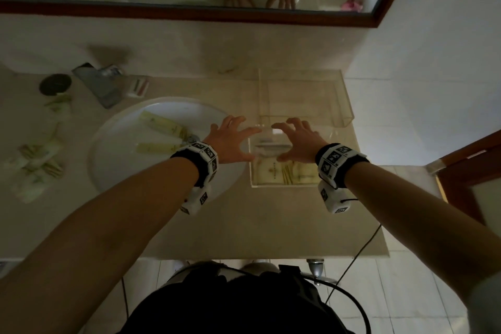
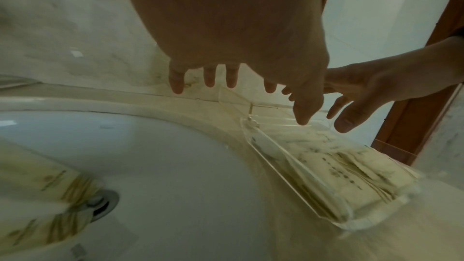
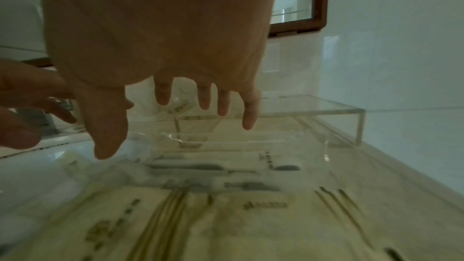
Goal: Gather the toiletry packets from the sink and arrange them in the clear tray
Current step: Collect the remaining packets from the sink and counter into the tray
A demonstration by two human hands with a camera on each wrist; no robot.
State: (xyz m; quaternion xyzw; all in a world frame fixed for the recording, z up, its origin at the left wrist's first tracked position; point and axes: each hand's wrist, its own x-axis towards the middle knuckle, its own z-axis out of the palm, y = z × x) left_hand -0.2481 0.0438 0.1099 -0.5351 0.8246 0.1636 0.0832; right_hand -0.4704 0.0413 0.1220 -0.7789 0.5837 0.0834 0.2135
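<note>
Both forearms reach over the counter edge; left hand [image 1: 229,138] and right hand [image 1: 299,141] hover, fingers spread and empty, above the clear tray [image 1: 253,184].

Several cream packets [image 1: 284,171] already lie flat in the tray, directly below the right hand. Two long toiletry packets [image 1: 165,126] remain in the sink [image 1: 113,171], down and to the left of the left hand, which is the nearer of the two. The upper packet's long axis runs diagonally toward the drain [image 2: 100,201]; the lower one lies nearly crosswise. The coming move is judged to be a leftward reach by the left hand. The packets carry olive stripes and dark printed lines; the writing is too blurred to read. A taller clear box [image 1: 303,95] stands behind the tray, and more packets [image 1: 38,163] lie on the counter left of the sink.
</note>
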